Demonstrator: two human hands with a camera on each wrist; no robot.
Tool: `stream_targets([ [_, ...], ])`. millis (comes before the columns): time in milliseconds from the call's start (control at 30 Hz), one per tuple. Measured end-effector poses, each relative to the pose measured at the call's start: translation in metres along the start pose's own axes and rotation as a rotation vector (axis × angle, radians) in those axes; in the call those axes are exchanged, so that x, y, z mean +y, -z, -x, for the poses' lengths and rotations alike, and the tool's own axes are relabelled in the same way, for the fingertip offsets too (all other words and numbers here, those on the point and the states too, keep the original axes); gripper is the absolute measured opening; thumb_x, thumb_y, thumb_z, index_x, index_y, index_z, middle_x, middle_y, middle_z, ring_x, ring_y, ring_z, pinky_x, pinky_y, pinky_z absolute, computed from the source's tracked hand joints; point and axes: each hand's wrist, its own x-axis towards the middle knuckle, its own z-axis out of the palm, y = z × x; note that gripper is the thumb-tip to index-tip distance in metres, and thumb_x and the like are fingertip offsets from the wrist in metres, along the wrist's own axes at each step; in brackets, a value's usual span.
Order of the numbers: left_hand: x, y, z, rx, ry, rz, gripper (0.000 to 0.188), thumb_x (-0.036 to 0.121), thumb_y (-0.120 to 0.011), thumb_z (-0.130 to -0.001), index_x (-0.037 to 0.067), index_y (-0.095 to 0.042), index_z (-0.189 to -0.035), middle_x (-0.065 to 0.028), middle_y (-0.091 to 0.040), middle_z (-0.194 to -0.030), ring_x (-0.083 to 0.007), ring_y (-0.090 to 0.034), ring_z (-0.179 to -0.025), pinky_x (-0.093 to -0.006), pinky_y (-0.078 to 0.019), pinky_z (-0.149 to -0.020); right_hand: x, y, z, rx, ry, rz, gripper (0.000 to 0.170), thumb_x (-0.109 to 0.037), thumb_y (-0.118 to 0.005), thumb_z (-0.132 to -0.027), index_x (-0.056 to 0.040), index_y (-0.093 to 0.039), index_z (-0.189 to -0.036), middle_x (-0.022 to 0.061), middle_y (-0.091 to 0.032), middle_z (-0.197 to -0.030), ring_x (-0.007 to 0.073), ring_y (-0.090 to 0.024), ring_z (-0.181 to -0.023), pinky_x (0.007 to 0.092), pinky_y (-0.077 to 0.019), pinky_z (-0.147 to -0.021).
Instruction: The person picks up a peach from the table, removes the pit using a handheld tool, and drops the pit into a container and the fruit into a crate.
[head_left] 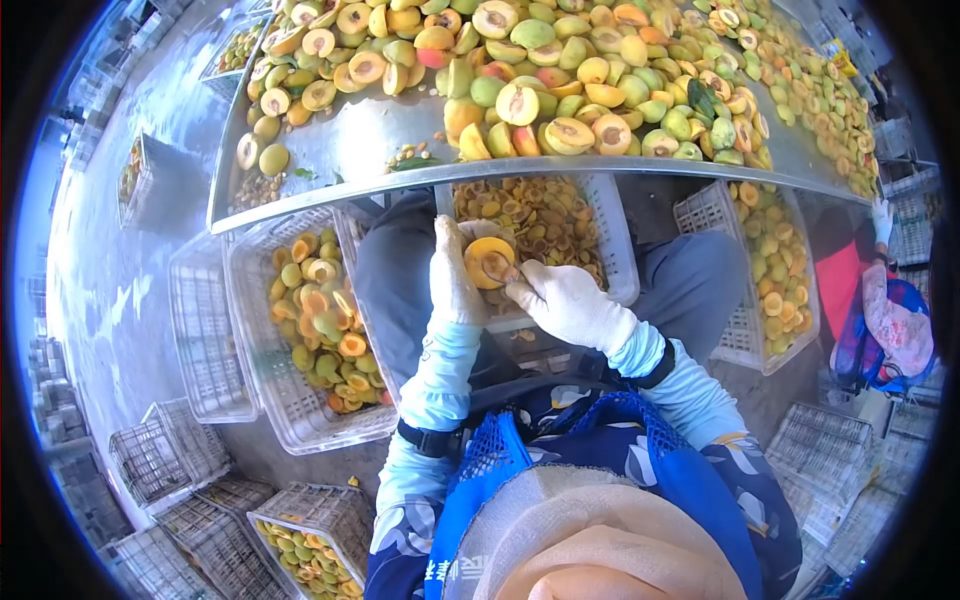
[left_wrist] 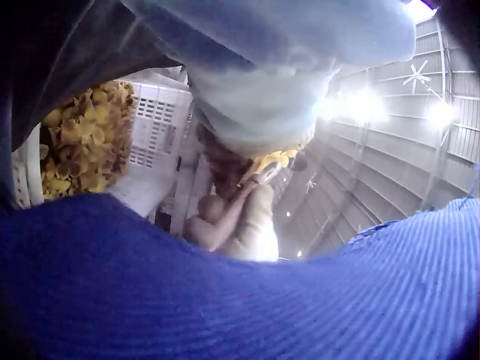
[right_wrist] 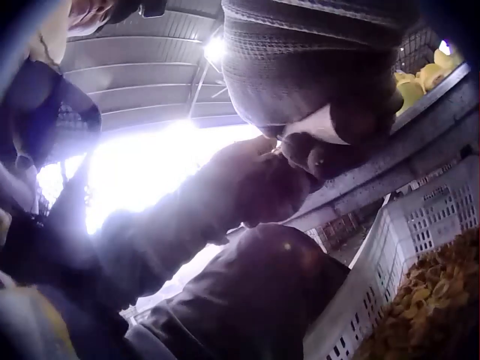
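Observation:
My gloved left hand (head_left: 455, 275) holds a halved yellow fruit (head_left: 488, 250), apricot- or peach-like, with its cut face up. Against that face sits a small looped metal tool (left_wrist: 268, 174), pinched by my gloved right hand (head_left: 575, 305). Both hands are close together above a white crate (head_left: 622, 240) of fruit pieces, between the knees. Seen from the left wrist, the left glove (left_wrist: 259, 105) hides most of the fruit. The right glove (right_wrist: 315, 67) covers the tool in the right wrist view.
A metal table (head_left: 360, 175) ahead is heaped with halved fruit (head_left: 570, 135), some with pits. White crates of fruit stand left (head_left: 290, 425) and right (head_left: 735, 330). More crates (head_left: 315, 510) sit behind on the left. Another person's gloved hand (head_left: 882, 220) shows at far right.

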Motion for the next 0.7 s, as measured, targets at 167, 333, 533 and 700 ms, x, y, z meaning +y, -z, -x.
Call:
stream_targets([
  [167, 0.002, 0.001, -0.003, 0.045, 0.022, -0.113, 0.068, 0.062, -0.033, -0.093, -0.001, -0.059, -0.089, -0.0135, -0.062, -0.076, -0.0191, -0.059, -0.061, -0.0280, -0.0509, -0.058, -0.004, 0.000, -0.003, -0.029, 0.037, 0.128, 0.029, -0.030, -0.054, -0.091, -0.0030, -0.049, -0.082, 0.0197, -0.057, -0.064, 0.0395, -0.060, -0.062, 0.0469, -0.0458, -0.054],
  [333, 0.004, 0.004, -0.008, 0.130, 0.045, -0.393, 0.075, 0.067, -0.034, -0.090, -0.002, -0.062, -0.080, -0.0122, -0.063, -0.072, -0.0179, -0.059, -0.064, -0.0272, -0.0505, -0.062, 0.004, -0.005, -0.008, -0.129, 0.025, 0.148, 0.032, -0.032, -0.052, -0.092, -0.0013, -0.050, -0.084, 0.0211, -0.059, -0.066, 0.0404, -0.060, -0.063, 0.0480, -0.0465, -0.056],
  [533, 0.013, 0.011, -0.018, -0.042, 0.099, -0.955, 0.076, 0.064, -0.031, -0.092, -0.001, -0.067, -0.077, -0.0085, -0.063, -0.067, -0.0166, -0.057, -0.061, -0.0267, -0.0491, -0.063, 0.020, -0.007, -0.013, -0.305, 0.016, 0.017, 0.034, -0.033, -0.048, -0.094, 0.0004, -0.054, -0.090, 0.0250, -0.059, -0.069, 0.0435, -0.059, -0.068, 0.0477, -0.0473, -0.061],
  [700, 0.013, 0.020, -0.016, -0.323, -0.369, -0.792, 0.051, 0.042, -0.033, -0.100, -0.002, -0.053, -0.118, -0.0116, -0.058, -0.110, -0.0142, -0.056, -0.096, -0.0272, -0.0446, -0.086, 0.027, -0.022, -0.011, -0.030, 0.033, -0.285, 0.036, -0.035, -0.045, -0.096, -0.0006, -0.056, -0.092, 0.0202, -0.059, -0.064, 0.0358, -0.060, -0.057, 0.0402, -0.0472, -0.053],
])
